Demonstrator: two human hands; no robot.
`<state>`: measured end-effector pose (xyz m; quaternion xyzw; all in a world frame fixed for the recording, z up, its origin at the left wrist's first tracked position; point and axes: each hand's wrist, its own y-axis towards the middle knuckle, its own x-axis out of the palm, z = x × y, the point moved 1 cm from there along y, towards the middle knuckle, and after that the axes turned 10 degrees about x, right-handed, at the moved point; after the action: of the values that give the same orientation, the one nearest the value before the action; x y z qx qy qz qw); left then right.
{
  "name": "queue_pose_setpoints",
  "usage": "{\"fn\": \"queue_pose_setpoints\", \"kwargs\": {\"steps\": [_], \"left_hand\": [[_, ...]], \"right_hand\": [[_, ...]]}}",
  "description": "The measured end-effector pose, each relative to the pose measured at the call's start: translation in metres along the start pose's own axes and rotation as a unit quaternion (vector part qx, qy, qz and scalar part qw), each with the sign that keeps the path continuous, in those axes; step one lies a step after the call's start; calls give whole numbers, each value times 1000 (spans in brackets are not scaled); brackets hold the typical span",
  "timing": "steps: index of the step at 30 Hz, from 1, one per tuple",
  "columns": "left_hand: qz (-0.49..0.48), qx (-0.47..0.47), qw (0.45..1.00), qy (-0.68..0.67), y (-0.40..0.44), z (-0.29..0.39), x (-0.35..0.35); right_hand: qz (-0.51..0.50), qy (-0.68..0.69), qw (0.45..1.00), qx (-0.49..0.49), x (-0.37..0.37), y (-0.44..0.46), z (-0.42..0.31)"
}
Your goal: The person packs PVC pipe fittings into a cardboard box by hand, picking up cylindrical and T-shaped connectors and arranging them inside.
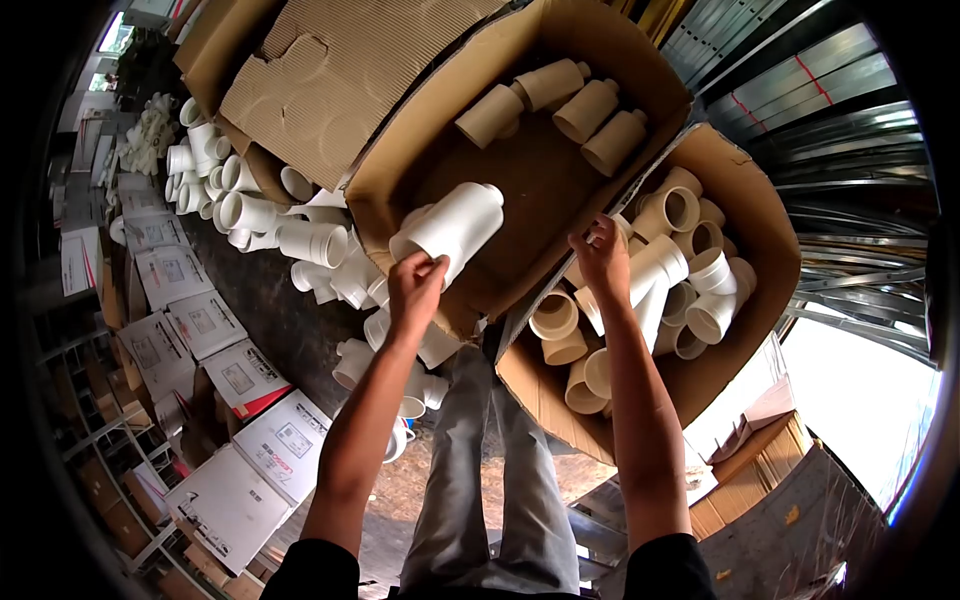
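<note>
Storeroom floor: open cartons side by side, loose fittings heaped alongside.
Left hand closed on the near end of a white pipe fitting, likely for clearance over the middle carton. Right hand half-curled by the right carton; can't tell if it grips. Fittings inside lie jumbled, presumably just to save space.

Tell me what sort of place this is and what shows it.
Probably a storeroom for plumbing and building supplies: pipe fittings lie heaped beside open cardboard boxes that hold more, printed cartons line the left, and long metal sections are stacked at right.
</note>
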<state>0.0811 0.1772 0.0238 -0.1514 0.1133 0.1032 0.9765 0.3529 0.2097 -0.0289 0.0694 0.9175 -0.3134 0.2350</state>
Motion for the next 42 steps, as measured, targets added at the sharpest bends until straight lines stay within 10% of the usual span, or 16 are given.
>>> {"fn": "queue_pose_setpoints", "kwargs": {"steps": [5, 10, 14, 15, 42], "left_hand": [[26, -6, 1000, -10, 33, -40, 16], [62, -246, 946, -203, 63, -58, 31], [51, -300, 925, -228, 87, -86, 56], [51, -300, 923, -237, 93, -86, 64], [60, -349, 850, -389, 269, -241, 197]], "right_hand": [[270, -82, 955, 90, 15, 60, 17], [136, 119, 928, 326, -4, 142, 6], [224, 62, 902, 364, 10, 194, 78], [341, -60, 890, 295, 8, 149, 11], [318, -161, 862, 361, 16, 156, -18]]}}
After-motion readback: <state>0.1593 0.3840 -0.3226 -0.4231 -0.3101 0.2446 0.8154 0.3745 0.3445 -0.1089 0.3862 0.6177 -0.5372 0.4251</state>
